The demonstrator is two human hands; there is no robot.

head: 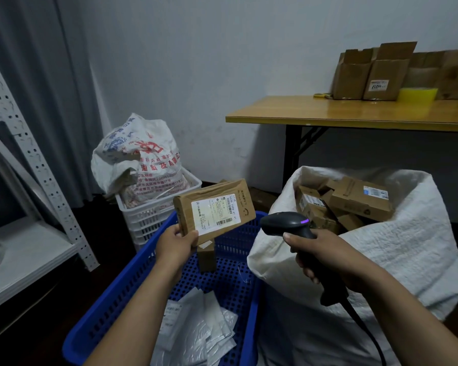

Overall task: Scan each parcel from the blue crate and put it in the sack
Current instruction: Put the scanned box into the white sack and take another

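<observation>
My left hand (176,243) grips a flat brown cardboard parcel (213,207) by its lower left corner, holding it above the blue crate (111,310) with its white label facing me. My right hand (325,256) holds a black barcode scanner (286,223) by the handle; its head points left toward the label and a purple light glows on top. In the crate lie a small brown box (206,256) and several white plastic mailers (196,326). The white woven sack (402,249) stands open to the right, with several brown boxes (354,202) inside.
A white basket (154,217) holding a printed bag (138,159) stands behind the crate. A white metal shelf rack (24,167) is on the left. A wooden table (354,112) at the back right carries cardboard boxes (368,75) and a yellow tape roll (417,95).
</observation>
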